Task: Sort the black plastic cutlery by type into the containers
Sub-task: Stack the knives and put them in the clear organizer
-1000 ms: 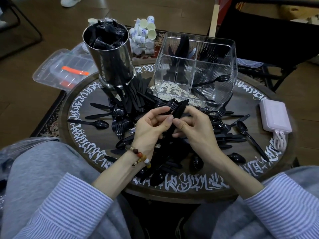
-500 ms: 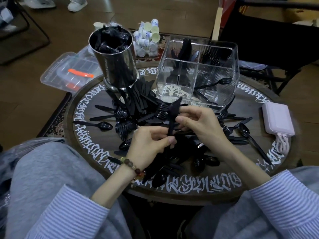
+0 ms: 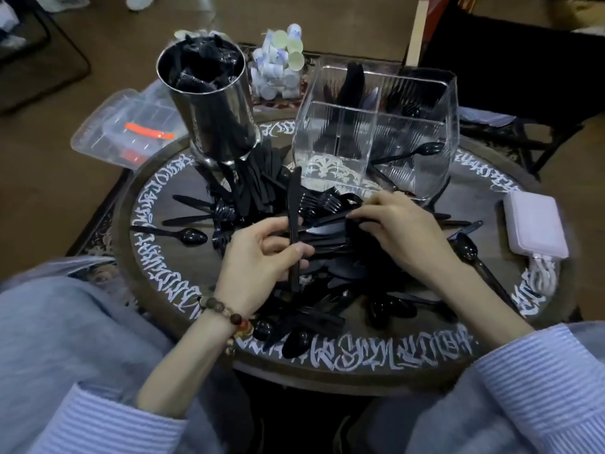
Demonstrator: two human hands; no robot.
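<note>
Nearest the wearer, the left hand [image 3: 262,257] gripped one black knife [image 3: 293,224] by its lower handle, fingers and thumb curled round it, blade end upright above the heap. Just right of it, the right hand [image 3: 402,231] reached into the loose cutlery pile [image 3: 327,263], fingertips pinching the handle of a second piece [image 3: 330,219] lying flat among the forks; its type could not be told. The pile covered the middle of the round table [image 3: 360,358], with stray spoons [image 3: 191,236] at both edges. Beyond the pile stood the steel cylinder [image 3: 212,116] at left, filled with black pieces, and the clear divided container [image 3: 376,132] at right, its rear compartments holding cutlery and its near left one seemingly bare. Judgement: step in hand was gathering like pieces before a drop. Next move would call for lifting the pinched piece free of the tangled fork tines, checking its type against the knife, then carrying each to the compartment of its kind. Which vessel takes knives was not clear.
</note>
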